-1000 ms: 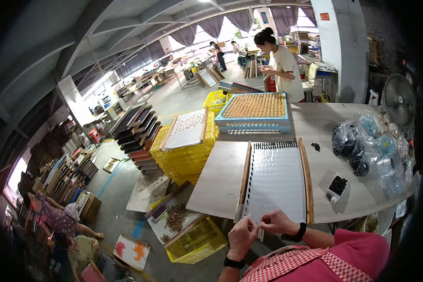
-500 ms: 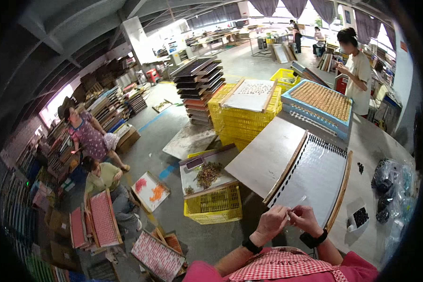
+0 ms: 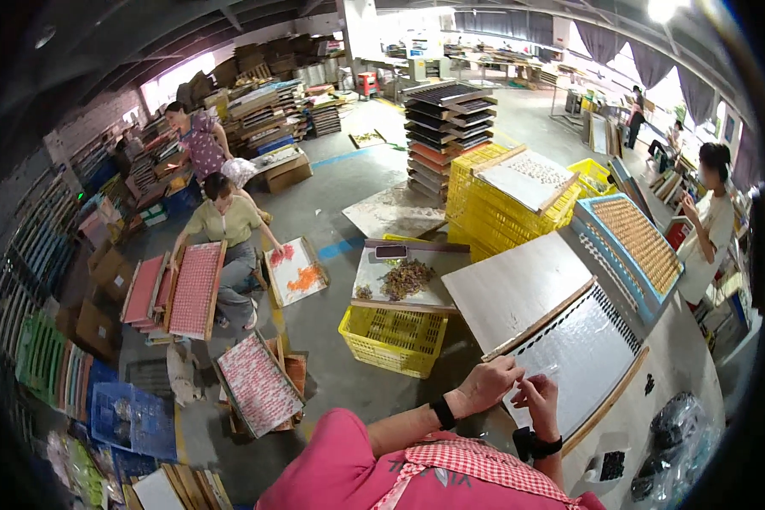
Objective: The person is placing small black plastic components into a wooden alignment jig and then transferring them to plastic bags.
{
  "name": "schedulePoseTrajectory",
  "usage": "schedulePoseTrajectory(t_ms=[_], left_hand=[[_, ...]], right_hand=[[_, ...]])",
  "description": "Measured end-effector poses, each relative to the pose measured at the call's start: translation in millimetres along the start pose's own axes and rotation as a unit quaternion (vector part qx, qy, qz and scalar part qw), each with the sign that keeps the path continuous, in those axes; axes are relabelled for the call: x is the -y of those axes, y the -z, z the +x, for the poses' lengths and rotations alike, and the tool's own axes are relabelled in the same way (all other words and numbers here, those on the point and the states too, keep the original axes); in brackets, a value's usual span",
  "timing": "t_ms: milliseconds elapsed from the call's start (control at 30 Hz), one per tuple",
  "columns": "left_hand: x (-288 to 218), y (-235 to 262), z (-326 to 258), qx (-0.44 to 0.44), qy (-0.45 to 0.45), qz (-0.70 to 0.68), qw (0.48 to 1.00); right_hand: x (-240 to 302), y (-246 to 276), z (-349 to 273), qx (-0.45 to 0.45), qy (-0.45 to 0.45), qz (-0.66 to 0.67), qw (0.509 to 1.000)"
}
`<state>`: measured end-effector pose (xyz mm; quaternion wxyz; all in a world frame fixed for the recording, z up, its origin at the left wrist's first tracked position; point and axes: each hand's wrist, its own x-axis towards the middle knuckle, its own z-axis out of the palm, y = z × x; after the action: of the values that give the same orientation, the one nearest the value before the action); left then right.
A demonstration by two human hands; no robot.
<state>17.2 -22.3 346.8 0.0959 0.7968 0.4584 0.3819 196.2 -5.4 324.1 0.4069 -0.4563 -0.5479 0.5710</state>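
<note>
Over at the far left a seated person in a pale green top [image 3: 226, 223] bends over a wood-framed tray of red-and-white pieces [image 3: 194, 289] on the floor, with a second person in a patterned dress [image 3: 197, 144] standing behind. Nearer the middle lies a white board smeared with orange and red [image 3: 295, 270], then a yellow slotted plastic crate [image 3: 393, 338] carrying a flat tray with a heap of brownish bits [image 3: 406, 279]. At the bottom edge the worker in the pink top has both hands up together over the near corner of a white perforated panel in a wooden frame [image 3: 582, 353], which lies on the pale grey surface [image 3: 518, 289]. The left hand [image 3: 487, 384], black band at the wrist, has its fingers pinched on a small thin clear strip [image 3: 542, 372] (too small to tell exactly what it is), and the right hand [image 3: 540, 401], wearing a black watch, has its fingers closed on the same strip from below, just above the panel's edge. Further right sits a blue-rimmed tray packed with small tan pieces [image 3: 636, 242], and a person in a white top [image 3: 707, 223] stands beyond it.
</note>
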Motion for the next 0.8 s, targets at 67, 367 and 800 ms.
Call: schedulePoseTrajectory(t_ms=[67,367,800], left_hand=[[1,-2,0,-0.033,-0.013,-0.013,0.999],[6,8,-8,-0.034,-0.013,-0.102,0.994],[0,16,-28,0.049,-0.029,-0.050,0.997]], right_hand=[[3,-3,2,-0.005,0.000,-0.009,1.000],[13,-16,7,0.033,0.021,-0.015,0.999],[-10,-20,-6,0.016,0.033,-0.061,0.997]])
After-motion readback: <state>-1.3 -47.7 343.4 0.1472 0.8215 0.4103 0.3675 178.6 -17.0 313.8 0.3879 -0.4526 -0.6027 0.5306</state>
